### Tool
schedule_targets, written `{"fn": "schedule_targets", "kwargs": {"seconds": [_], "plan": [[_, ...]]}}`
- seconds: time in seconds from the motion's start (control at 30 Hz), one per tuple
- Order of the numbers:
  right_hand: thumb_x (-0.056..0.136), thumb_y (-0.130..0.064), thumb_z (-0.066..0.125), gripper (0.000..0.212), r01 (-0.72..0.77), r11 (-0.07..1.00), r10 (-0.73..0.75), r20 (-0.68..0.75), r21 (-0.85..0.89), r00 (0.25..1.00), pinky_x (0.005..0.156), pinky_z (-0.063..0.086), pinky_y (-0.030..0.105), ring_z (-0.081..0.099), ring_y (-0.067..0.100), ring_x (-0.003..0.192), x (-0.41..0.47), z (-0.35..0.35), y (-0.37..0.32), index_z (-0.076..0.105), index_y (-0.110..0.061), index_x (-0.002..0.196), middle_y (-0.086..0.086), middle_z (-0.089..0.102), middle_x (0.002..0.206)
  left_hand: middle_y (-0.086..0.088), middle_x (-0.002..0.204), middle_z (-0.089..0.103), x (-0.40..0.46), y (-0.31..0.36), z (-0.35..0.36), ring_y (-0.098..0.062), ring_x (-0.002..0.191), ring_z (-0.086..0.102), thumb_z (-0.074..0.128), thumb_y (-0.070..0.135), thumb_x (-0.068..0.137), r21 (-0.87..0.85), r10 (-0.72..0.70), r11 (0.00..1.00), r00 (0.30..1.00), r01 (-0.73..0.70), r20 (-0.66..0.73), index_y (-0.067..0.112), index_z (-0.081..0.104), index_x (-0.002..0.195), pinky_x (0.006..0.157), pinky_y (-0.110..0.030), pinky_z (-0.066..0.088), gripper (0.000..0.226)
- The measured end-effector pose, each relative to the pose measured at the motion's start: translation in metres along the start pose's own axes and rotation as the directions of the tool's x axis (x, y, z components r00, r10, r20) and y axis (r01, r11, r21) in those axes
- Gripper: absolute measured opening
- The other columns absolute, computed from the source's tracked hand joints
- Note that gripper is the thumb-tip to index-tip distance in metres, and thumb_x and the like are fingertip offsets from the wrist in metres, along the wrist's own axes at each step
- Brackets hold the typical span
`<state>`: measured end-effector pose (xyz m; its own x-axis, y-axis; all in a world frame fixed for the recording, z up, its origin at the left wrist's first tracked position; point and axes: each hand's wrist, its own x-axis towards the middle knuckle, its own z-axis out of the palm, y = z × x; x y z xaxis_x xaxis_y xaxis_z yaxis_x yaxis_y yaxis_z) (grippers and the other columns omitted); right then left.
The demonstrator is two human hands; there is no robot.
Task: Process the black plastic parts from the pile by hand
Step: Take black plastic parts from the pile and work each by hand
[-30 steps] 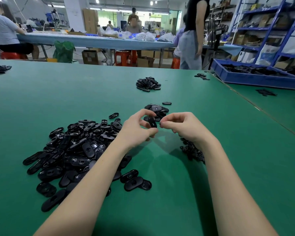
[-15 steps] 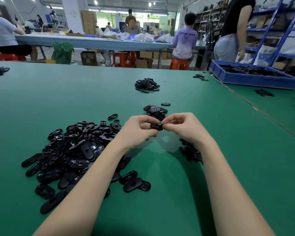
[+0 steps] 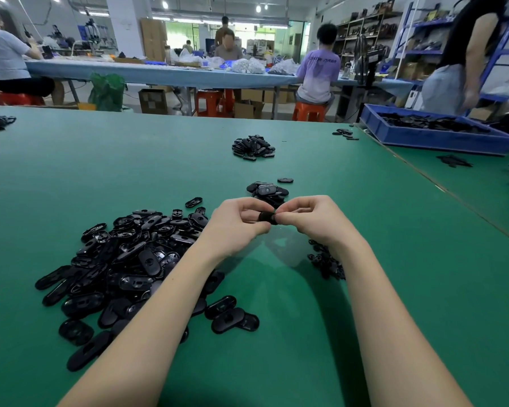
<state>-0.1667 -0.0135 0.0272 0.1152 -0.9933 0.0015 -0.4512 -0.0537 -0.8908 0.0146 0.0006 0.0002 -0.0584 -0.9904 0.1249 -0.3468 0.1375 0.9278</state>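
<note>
Since 0.5 s ago: my hands sit in much the same spot; the part between them now shows more as a dark curved band.

Nearest, the big pile (image 3: 124, 259) of black oval parts lies left on the green tabletop (image 3: 276, 348), partly under my left forearm; too many to count. Three parts (image 3: 232, 317) lie loose at its near right edge. A small dark heap (image 3: 325, 261) sits under my right wrist.

My left hand (image 3: 235, 227) and right hand (image 3: 315, 221) meet above the tabletop, both grips pinching one black part (image 3: 267, 216) at its ends.

Beyond: a small stack (image 3: 266, 190), then a farther heap (image 3: 253, 147). Far right, one blue tray (image 3: 423, 139) of parts past the tabletop seam. Open green surface left and far.
</note>
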Motion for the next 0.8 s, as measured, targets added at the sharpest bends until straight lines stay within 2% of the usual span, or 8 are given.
{"fn": "schedule_targets", "kwargs": {"seconds": [0.17, 0.3, 0.43, 0.6, 0.7, 0.8], "plan": [[0.082, -0.02, 0.081, 0.007, 0.0, 0.999, 0.002, -0.029, 0.042, 1.0, 0.042, 0.032, 0.006, 0.047, -0.006, 0.041, 0.003, 0.005, 0.0, 0.077, -0.023, 0.077, -0.02, 0.057, 0.048, 0.005, 0.087, 0.079, -0.002, 0.003, 0.0, -0.006, 0.079, 0.072, 0.08, 0.01, 0.081, -0.08, -0.008, 0.997, 1.0, 0.008, 0.002, 0.032, 0.076, 0.096, 0.087, -0.026, 0.053, 0.027], [0.081, -0.022, 0.08, 0.006, -0.002, 0.998, 0.007, -0.069, 0.067, 0.998, 0.041, 0.032, 0.007, 0.049, -0.007, 0.042, 0.005, 0.009, 0.001, 0.077, -0.023, 0.076, -0.018, 0.063, 0.054, -0.001, 0.095, 0.079, -0.003, 0.007, 0.002, -0.011, 0.095, 0.073, 0.08, 0.004, 0.081, -0.181, -0.03, 0.983, 1.0, 0.029, 0.0, 0.022, 0.076, 0.102, 0.094, -0.025, 0.053, 0.028], [0.08, -0.025, 0.079, 0.005, -0.006, 0.996, 0.016, -0.112, 0.088, 0.994, 0.044, 0.036, 0.007, 0.058, -0.004, 0.057, 0.005, 0.011, 0.0, 0.078, -0.026, 0.076, -0.011, 0.075, 0.073, -0.011, 0.098, 0.077, -0.005, 0.01, 0.0, -0.01, 0.087, 0.072, 0.077, 0.002, 0.083, -0.251, -0.103, 0.962, 0.994, 0.11, 0.041, 0.02, 0.075, 0.106, 0.078, -0.016, 0.052, 0.03], [0.082, -0.024, 0.08, 0.006, 0.012, 0.994, 0.002, -0.128, 0.109, 0.992, 0.047, 0.038, 0.007, 0.062, 0.003, 0.066, 0.005, 0.014, 0.002, 0.077, -0.026, 0.076, -0.004, 0.078, 0.081, -0.016, 0.098, 0.073, -0.005, 0.011, 0.0, -0.023, 0.091, 0.071, 0.069, -0.009, 0.085, -0.404, -0.175, 0.892, 0.979, 0.201, 0.1, 0.011, 0.075, 0.11, 0.085, -0.027, 0.06, 0.032], [0.082, -0.025, 0.08, 0.004, 0.018, 0.993, -0.003, -0.134, 0.115, 0.991, 0.05, 0.04, 0.009, 0.063, 0.002, 0.068, 0.005, 0.016, 0.001, 0.078, -0.026, 0.078, -0.005, 0.078, 0.079, -0.021, 0.104, 0.074, -0.004, 0.012, 0.0, -0.023, 0.087, 0.07, 0.069, -0.009, 0.085, -0.426, -0.194, 0.875, 0.973, 0.228, 0.121, 0.009, 0.073, 0.114, 0.082, -0.029, 0.061, 0.035], [0.082, -0.024, 0.081, 0.007, 0.017, 0.993, 0.001, -0.151, 0.119, 0.989, 0.047, 0.037, 0.007, 0.062, 0.001, 0.065, 0.005, 0.015, 0.001, 0.077, -0.026, 0.075, -0.007, 0.077, 0.077, -0.018, 0.108, 0.075, -0.003, 0.011, -0.001, -0.019, 0.088, 0.072, 0.069, -0.009, 0.086, -0.418, -0.196, 0.88, 0.974, 0.225, 0.113, 0.011, 0.072, 0.115, 0.081, -0.029, 0.061, 0.035]]}}
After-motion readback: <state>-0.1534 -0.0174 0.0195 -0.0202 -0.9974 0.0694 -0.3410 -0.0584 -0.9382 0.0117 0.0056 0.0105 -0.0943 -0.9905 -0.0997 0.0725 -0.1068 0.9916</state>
